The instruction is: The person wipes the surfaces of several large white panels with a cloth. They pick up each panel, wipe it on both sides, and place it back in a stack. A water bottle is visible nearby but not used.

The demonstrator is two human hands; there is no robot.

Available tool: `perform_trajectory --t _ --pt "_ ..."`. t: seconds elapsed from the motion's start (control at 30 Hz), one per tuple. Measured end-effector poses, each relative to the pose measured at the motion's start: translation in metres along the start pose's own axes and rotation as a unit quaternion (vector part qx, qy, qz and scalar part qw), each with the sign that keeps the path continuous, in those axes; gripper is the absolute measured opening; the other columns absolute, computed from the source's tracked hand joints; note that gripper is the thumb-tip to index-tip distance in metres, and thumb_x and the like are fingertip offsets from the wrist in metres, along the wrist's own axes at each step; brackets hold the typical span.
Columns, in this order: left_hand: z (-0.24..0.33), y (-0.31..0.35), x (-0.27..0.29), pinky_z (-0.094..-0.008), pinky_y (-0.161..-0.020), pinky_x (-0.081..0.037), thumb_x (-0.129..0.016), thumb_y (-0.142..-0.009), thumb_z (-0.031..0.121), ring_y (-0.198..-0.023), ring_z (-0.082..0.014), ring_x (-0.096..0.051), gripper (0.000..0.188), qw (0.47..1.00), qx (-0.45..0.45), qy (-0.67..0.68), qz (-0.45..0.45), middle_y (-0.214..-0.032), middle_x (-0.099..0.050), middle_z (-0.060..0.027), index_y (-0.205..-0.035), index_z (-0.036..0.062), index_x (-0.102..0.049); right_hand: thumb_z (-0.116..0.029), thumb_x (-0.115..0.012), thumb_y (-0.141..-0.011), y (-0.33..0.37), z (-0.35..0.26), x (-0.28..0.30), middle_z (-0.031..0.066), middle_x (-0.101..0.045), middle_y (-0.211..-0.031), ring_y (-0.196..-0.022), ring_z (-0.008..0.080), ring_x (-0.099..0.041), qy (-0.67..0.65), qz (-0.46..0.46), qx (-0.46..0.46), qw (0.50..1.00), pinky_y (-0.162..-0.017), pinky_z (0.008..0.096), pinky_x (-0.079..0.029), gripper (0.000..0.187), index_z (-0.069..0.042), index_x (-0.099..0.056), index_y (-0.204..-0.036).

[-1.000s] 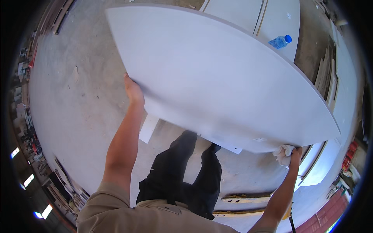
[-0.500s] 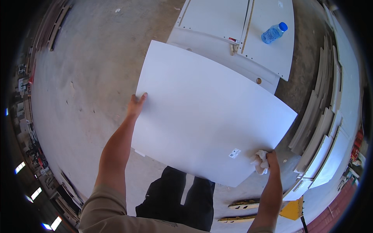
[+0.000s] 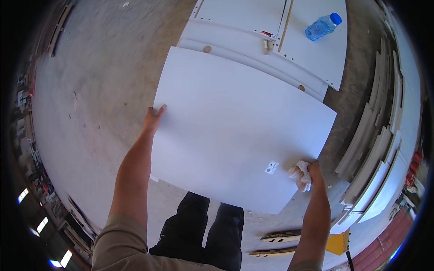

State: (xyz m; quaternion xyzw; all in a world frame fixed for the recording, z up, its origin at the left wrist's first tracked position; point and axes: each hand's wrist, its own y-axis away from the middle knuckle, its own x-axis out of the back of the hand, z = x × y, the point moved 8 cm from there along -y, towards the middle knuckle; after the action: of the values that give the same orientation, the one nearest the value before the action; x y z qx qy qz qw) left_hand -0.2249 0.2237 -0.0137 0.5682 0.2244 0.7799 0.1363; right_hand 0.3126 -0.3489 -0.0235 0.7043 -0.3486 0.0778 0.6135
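A large white panel (image 3: 235,122) is held out in front of my body, with a small printed label (image 3: 271,167) near its lower right. My left hand (image 3: 154,118) grips the left edge, thumb on the top face and the other fingers hidden beneath. At the right edge my right hand (image 3: 315,171) is closed round the panel, a crumpled white cloth (image 3: 301,174) bunched under the same hand against the surface. Beyond the far edge lie more white panels (image 3: 244,13) with small drilled holes along their borders.
On the far panels stand a blue-capped water bottle (image 3: 322,27) and a small red-and-white item (image 3: 268,34). Long board strips (image 3: 361,135) are stacked along the right. Yellow-black forks (image 3: 275,246) and a yellow machine part (image 3: 338,244) sit on the floor at lower right.
The panel has turned slightly counter-clockwise, its right side moving farther from me. Both hands travelled with it, still gripping, and my legs are now farther apart.
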Motion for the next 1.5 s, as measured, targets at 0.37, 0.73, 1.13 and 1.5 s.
perform_trajectory --t 0.37,0.73,1.13,1.5 --pt "0.002 -0.024 0.013 -0.0468 -0.096 -0.047 -0.061 -0.085 0.067 -0.113 -0.0448 -0.06 0.085 1.0 -0.003 -0.02 -0.014 -0.12 -0.061 -0.0321 -0.126 -0.0068 -0.049 -0.001 -0.052 -0.073 -0.022 -0.035 -0.013 0.0254 -0.06 -0.113 -0.094 0.0361 -0.064 0.01 -0.01 0.003 1.0 -0.075 0.0439 -0.055 0.065 0.002 -0.043 -0.138" --pt "0.048 0.045 0.023 -0.0435 -0.099 -0.047 -0.071 -0.087 0.03 -0.114 -0.0375 -0.058 0.043 0.982 -0.174 -0.065 0.032 -0.121 -0.06 -0.0211 -0.117 -0.0005 -0.061 -0.007 -0.043 -0.067 0.107 -0.02 0.013 0.0169 -0.06 -0.128 -0.119 0.0287 -0.056 -0.192 -0.199 0.033 0.961 -0.103 0.0336 -0.042 0.074 0.005 -0.048 -0.139" --pt "0.198 0.292 -0.132 -0.0364 -0.104 -0.041 -0.061 -0.097 0.039 -0.125 -0.0235 -0.053 0.059 0.827 -0.104 0.224 -0.505 -0.128 -0.06 -0.0149 -0.137 -0.0005 -0.047 -0.028 -0.062 -0.071 0.186 0.0 -0.184 0.0087 -0.061 -0.108 -0.099 0.0231 -0.061 -0.702 -0.233 -0.028 0.672 -0.089 0.0331 -0.049 0.074 -0.003 -0.044 -0.139" --pt "0.263 0.374 -0.121 -0.0273 -0.077 -0.046 -0.076 -0.087 0.022 -0.085 -0.0093 -0.054 0.038 0.839 -0.236 0.103 -0.48 -0.092 -0.062 -0.0028 -0.113 -0.0006 -0.061 -0.059 -0.08 -0.062 0.22 -0.048 -0.128 0.0112 -0.053 -0.136 -0.126 0.0317 -0.05 -0.755 -0.278 0.076 0.589 -0.107 0.0486 -0.041 0.099 -0.013 -0.045 -0.143"
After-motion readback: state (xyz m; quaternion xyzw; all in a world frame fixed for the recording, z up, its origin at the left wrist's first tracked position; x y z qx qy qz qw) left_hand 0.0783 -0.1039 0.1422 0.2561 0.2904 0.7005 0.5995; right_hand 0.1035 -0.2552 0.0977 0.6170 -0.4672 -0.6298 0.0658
